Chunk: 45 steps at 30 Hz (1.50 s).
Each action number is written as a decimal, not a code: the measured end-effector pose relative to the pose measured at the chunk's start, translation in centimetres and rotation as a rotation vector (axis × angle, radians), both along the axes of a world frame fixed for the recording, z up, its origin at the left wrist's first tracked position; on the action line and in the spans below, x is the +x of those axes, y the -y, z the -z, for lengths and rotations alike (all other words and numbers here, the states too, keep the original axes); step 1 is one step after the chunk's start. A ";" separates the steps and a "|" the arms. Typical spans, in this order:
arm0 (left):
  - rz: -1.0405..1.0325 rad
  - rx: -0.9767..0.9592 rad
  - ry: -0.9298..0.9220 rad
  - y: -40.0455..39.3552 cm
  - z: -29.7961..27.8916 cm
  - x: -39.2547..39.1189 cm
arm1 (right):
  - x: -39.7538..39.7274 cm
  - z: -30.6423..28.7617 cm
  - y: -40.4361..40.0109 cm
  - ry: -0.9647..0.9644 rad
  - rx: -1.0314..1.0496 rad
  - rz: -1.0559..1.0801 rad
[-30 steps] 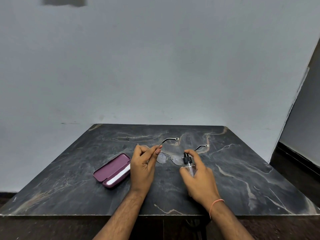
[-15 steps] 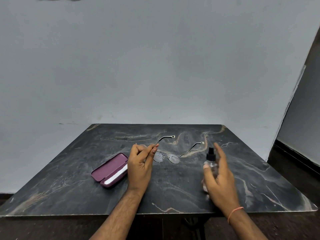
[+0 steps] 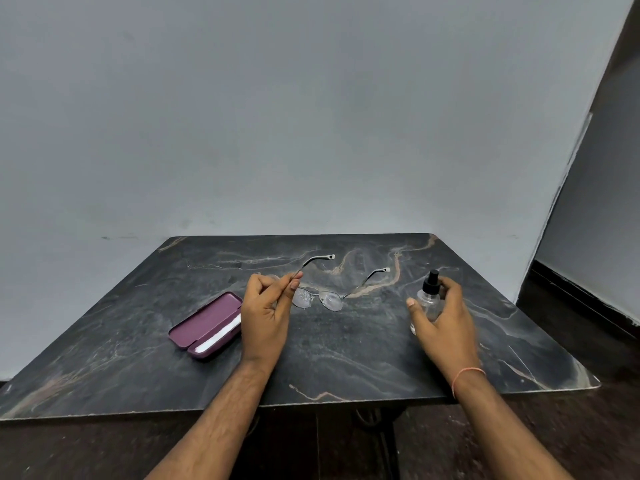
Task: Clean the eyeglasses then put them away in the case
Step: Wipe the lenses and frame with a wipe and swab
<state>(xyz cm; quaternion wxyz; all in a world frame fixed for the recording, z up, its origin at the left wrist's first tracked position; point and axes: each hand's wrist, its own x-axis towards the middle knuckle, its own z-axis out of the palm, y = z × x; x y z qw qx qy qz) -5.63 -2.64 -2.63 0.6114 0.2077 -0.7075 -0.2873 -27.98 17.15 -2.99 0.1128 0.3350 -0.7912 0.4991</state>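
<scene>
Over a dark marble table [image 3: 346, 358], the left hand [image 3: 265, 315] pinches one temple of thin metal-framed eyeglasses [image 3: 320, 297], lenses speckled. To their right, the right hand [image 3: 445, 318] curls around a clear black-capped spray bottle [image 3: 429, 299], base hidden. To their left lies an open purple case [image 3: 207, 323].

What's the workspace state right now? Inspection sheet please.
Surface: dark marble table, veined.
Job's things: eyeglasses with arms unfolded, lenses look wet; purple case open, white cloth inside; spray bottle upright.
Clutter: nothing seen.
Grippers: left hand pinches an arm of the eyeglasses; right hand holds the spray bottle.
Cables: nothing seen.
Surroundings: plain grey wall behind, dark floor at right.
</scene>
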 end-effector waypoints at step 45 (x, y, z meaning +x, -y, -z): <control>-0.156 -0.345 0.726 0.2 1.0 0.9 | 2.8 -0.7 -0.9 0.817 0.072 -0.414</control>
